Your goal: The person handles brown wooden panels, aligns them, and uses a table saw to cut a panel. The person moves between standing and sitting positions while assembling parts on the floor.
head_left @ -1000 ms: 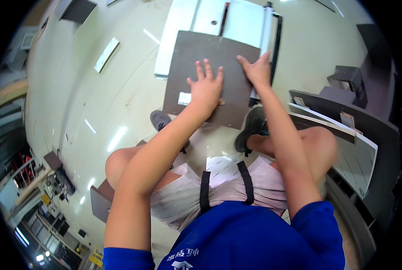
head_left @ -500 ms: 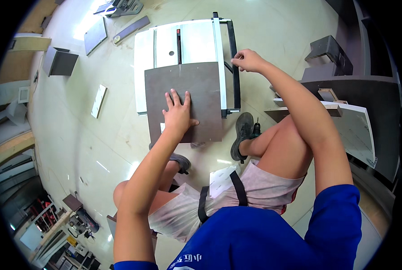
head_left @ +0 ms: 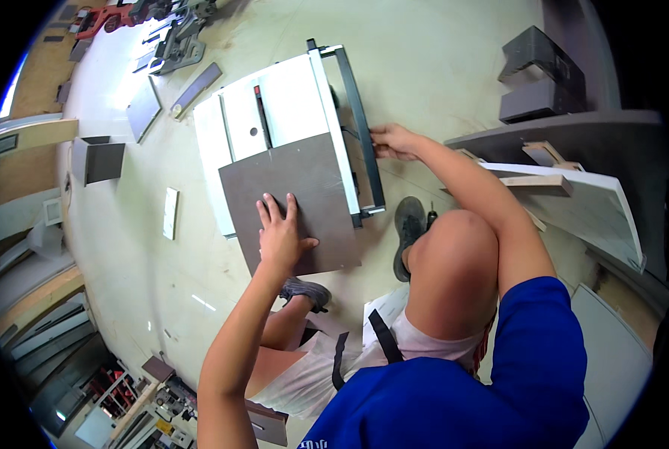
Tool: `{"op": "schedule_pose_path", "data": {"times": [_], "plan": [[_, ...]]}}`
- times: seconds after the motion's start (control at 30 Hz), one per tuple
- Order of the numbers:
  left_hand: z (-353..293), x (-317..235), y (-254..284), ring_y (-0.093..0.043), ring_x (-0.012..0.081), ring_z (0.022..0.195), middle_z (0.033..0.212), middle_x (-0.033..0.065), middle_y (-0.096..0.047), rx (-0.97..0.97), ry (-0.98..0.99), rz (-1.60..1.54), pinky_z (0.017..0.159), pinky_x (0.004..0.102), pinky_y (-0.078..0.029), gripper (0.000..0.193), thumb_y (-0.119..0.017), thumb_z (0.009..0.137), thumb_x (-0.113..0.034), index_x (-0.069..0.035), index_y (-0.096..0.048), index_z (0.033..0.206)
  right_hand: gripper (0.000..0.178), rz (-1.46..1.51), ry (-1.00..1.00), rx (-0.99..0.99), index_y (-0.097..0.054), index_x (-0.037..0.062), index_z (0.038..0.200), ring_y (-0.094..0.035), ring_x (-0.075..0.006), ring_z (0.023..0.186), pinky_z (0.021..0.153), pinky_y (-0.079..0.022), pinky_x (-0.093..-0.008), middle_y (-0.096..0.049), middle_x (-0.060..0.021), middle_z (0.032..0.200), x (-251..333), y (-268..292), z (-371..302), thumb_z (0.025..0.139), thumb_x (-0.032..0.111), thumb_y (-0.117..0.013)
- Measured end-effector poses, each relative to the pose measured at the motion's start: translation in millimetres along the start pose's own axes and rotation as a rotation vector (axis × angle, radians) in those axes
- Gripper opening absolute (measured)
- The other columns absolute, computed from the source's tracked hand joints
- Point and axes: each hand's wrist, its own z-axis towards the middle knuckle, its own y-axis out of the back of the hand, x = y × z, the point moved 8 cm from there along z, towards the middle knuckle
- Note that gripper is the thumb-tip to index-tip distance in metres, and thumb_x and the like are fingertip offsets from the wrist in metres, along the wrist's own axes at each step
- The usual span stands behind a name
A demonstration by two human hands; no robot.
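Observation:
A white-topped table saw (head_left: 288, 101) stands low on the floor ahead of me, its dark blade slot running away from me. A square dark brown panel (head_left: 315, 179) lies on its near half, overhanging the near edge. My left hand (head_left: 278, 236) rests flat on the panel, fingers spread. At the saw's right side, my right hand (head_left: 396, 142) is at the outer edge of the black rail (head_left: 366, 150). Its fingers are curled, with the tips partly hidden there, so what they hold cannot be made out.
Left on the floor are a narrow white strip (head_left: 170, 213), a grey box (head_left: 98, 161), a flat grey panel (head_left: 144, 111) and a long narrow piece (head_left: 196, 90). A miter saw (head_left: 181, 45) stands behind. White boards (head_left: 589, 202) lean at right. My shoe (head_left: 409, 232) is beside the saw.
The view has turned, so the saw and panel appear tilted and farther left. My right hand has come down along the rail against its outer edge. My left hand stays flat on the panel.

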Motion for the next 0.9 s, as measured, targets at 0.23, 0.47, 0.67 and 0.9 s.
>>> {"op": "schedule_pose_path", "data": {"times": [0.23,0.47,0.67,0.9], "plan": [[5,-7,9,-0.017,0.05,0.141,0.152,0.0327,-0.013,0.05,0.005,0.017,0.094,0.0487,-0.051,0.108,-0.088,0.06,-0.033,-0.012,-0.029,0.148,0.022,0.277,-0.229,0.25,-0.053,0.0023,0.118,-0.065,-0.0283,0.096,0.085,-0.055,-0.045,-0.063,-0.0125,0.109,-65,1,21,0.097,0.008,-0.053],[7,-5,7,-0.018,0.0512,0.14,0.151,0.034,-0.013,0.026,-0.003,-0.029,0.092,0.0578,-0.051,0.106,-0.087,0.059,-0.035,-0.009,-0.032,0.147,0.039,0.583,-0.188,0.473,-0.052,0.0033,0.121,-0.063,-0.0302,0.095,0.088,-0.05,-0.0467,-0.062,-0.0132,0.112,-58,-42,24,0.086,0.018,-0.061],[11,-5,6,-0.016,0.0511,0.141,0.151,0.0341,-0.013,0.06,0.019,0.018,0.094,0.0462,-0.051,0.109,-0.089,0.056,-0.032,-0.009,-0.033,0.146,0.051,0.697,-0.238,0.507,-0.056,0.0065,0.12,-0.057,-0.0292,0.104,0.09,-0.043,-0.0441,-0.061,-0.0106,0.115,-119,-26,64,0.082,0.04,-0.063],[12,-4,5,-0.019,0.0513,0.14,0.151,0.0342,-0.013,0.056,0.019,0.033,0.094,0.0449,-0.052,0.109,-0.09,0.054,-0.032,-0.009,-0.035,0.145,0.064,0.596,-0.129,0.521,-0.057,0.0117,0.123,-0.053,-0.0276,0.112,0.097,-0.037,-0.0432,-0.06,-0.0096,0.119,-109,-54,53,0.076,0.054,-0.072]]}}
